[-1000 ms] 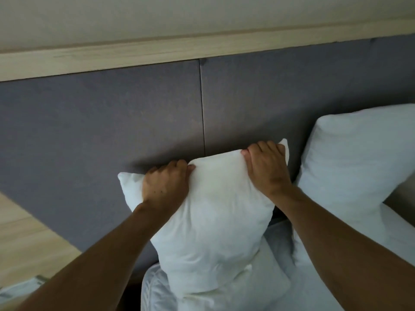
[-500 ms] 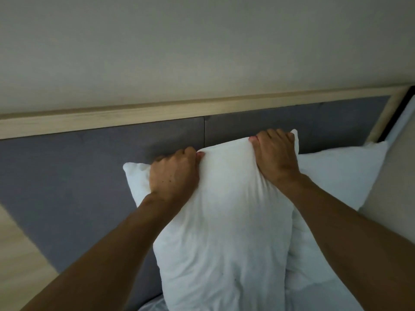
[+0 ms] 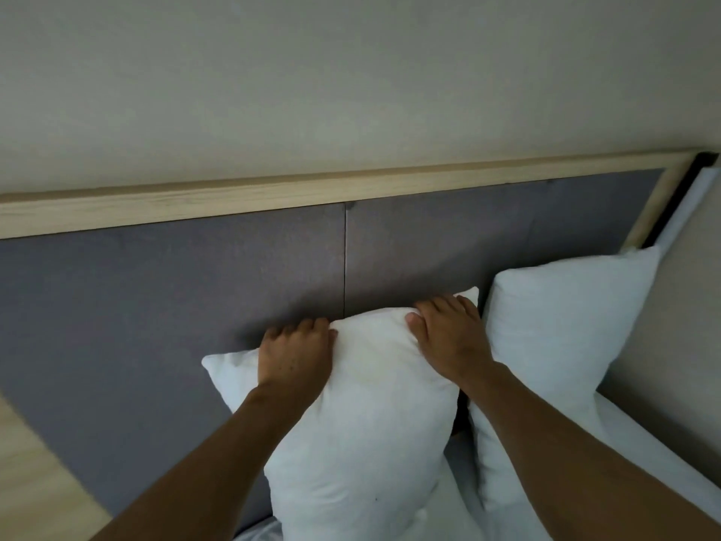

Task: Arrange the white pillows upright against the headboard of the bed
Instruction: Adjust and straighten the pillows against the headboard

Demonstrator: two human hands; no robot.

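A white pillow (image 3: 366,419) stands upright against the grey padded headboard (image 3: 156,290), near its centre seam. My left hand (image 3: 296,357) grips the pillow's top edge left of centre, fingers curled over it. My right hand (image 3: 448,337) grips the same edge near the right corner. A second white pillow (image 3: 562,337) leans upright on the headboard just to the right, touching the first one's side. Both pillows' lower ends are hidden behind my forearms and the frame edge.
A light wooden rail (image 3: 312,189) caps the headboard, with a plain wall (image 3: 351,80) above. A wooden surface (image 3: 35,482) lies at the lower left. White bedding (image 3: 632,443) fills the lower right, beside a beige side wall (image 3: 686,326).
The view has tilted up and back, showing more wall. The held pillow has come down a little against the headboard and now sits apart from the right pillow instead of overlapping it. Both grips are unchanged.
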